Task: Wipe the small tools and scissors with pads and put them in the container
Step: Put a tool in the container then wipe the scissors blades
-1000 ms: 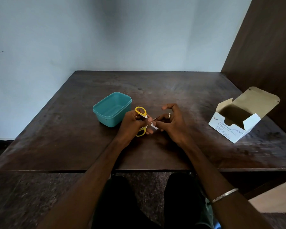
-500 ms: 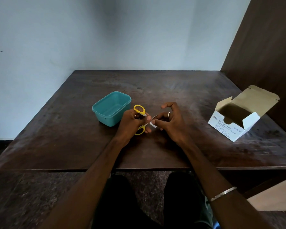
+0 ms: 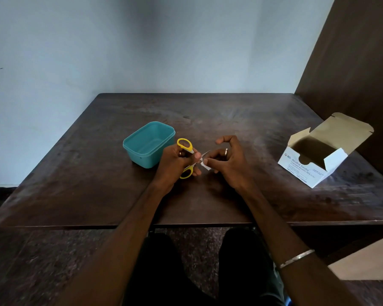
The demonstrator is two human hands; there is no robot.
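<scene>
Small scissors with yellow handles (image 3: 184,145) are gripped by my left hand (image 3: 175,164) just above the dark wooden table (image 3: 97,195). Their blades are spread, and one thin blade tip points right toward my right hand (image 3: 228,164). That hand pinches a small white pad (image 3: 205,165) against the blades. The teal plastic container (image 3: 147,143) stands directly left of the scissors, without a lid, and nothing shows inside it.
An open white box of alcohol swabs (image 3: 318,155) sits on the right side of the table, flap raised. A brown panel stands at the right, a pale wall behind. My knees are below the near edge.
The right hand with the pad has shifted slightly along the scissor blades; the left hand keeps holding the scissors in about the same place.
</scene>
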